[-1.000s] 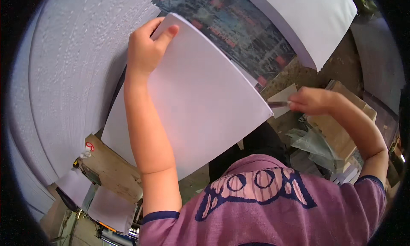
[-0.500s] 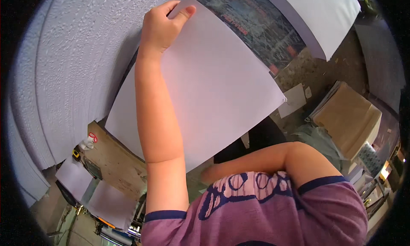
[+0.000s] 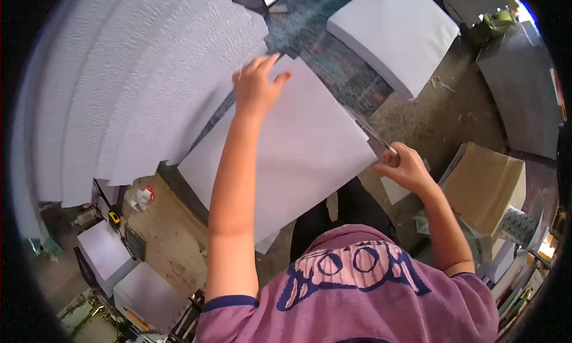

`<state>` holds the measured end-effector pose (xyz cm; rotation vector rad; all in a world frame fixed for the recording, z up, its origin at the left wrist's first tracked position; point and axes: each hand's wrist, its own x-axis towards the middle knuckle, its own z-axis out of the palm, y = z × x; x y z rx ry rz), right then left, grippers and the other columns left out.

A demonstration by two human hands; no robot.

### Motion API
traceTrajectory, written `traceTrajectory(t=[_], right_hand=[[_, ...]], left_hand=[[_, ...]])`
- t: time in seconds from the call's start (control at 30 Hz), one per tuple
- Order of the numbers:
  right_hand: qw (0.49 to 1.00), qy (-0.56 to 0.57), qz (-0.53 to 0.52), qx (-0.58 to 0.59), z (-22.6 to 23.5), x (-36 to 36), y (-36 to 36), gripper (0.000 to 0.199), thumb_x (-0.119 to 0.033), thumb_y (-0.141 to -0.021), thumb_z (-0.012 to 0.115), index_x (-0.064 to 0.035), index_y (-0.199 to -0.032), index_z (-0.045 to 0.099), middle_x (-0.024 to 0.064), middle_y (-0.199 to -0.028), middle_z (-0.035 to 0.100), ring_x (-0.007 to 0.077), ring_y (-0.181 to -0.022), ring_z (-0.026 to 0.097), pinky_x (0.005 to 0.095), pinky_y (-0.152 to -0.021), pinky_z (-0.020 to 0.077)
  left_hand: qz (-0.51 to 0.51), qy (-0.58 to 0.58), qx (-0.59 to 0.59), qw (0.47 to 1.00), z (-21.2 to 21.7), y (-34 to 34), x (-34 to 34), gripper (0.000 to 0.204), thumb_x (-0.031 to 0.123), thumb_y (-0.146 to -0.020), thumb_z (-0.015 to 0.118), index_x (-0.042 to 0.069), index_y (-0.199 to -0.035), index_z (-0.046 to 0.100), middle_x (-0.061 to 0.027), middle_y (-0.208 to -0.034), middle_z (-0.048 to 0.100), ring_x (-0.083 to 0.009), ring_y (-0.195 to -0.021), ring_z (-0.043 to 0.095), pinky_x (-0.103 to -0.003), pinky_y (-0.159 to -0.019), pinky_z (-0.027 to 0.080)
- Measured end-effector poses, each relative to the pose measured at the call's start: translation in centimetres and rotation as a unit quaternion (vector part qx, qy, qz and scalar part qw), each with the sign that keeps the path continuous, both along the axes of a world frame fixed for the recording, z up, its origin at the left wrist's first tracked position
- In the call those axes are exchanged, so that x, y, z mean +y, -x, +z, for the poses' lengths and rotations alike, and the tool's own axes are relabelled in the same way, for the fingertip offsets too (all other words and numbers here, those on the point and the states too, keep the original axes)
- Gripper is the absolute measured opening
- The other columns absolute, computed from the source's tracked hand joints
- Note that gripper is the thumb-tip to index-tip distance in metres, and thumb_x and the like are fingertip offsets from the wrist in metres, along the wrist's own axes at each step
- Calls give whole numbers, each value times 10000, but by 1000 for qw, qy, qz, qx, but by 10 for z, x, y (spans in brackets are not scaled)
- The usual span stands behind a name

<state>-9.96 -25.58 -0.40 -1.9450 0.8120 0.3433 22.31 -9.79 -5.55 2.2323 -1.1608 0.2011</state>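
A large white sheet of paper, perhaps with more sheets under it, lies slantwise on a scratched dark cutting mat. My left hand is at its far left corner, fingers stretched and thumb apart, next to a tall white paper stack. On the other side, my right hand is closed around the pale end of a long thin knife-like blade. The blade runs along the sheet's right edge; its far tip is hard to make out.
The tall paper stack fills the left. A smaller white stack stands at the far right of the cutting mat. A brown cardboard package is at the right; a yellow tape measure and paper piles are lower left.
My right hand has come from near my body out to the sheet's right edge, now with the blade. My left hand has loosened from the sheet's corner. The view has shifted.
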Motion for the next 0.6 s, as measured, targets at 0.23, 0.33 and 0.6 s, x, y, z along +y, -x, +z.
traceTrajectory(t=[0.23, 0.33, 0.6], right_hand=[[989, 26, -115, -91, -34, 13, -9, 376, -187, -630, 779, -9, -879, 559, 54, -706, 552, 150, -662, 533, 295, -616, 448], [991, -58, -84, -85, -23, 18, -10, 510, -266, -608, 803, 17, -960, 565, 92, -797, 610, 206, -720, 587, 323, -659, 471], [921, -315, -135, -183, 20, 30, -26, 314, -102, -696, 737, 8, -949, 587, 19, -817, 601, 106, -732, 539, 249, -681, 434]], left_hand=[[338, 3, 20, 941, 1, 98, 232, 506, 175, -813, 658, 9, -1248, 462, -207, -1194, 508, -353, -1090, 485, -454, -954, 360], [454, 157, 514, 711, -31, 142, 319, 624, 332, -879, 602, -2, -1347, 360, -181, -1363, 393, -290, -1230, 396, -411, -1024, 312], [325, 138, 564, 746, 39, 150, 296, 560, 286, -847, 633, -66, -1240, 444, -175, -1176, 539, -270, -1047, 540, -390, -902, 437]])
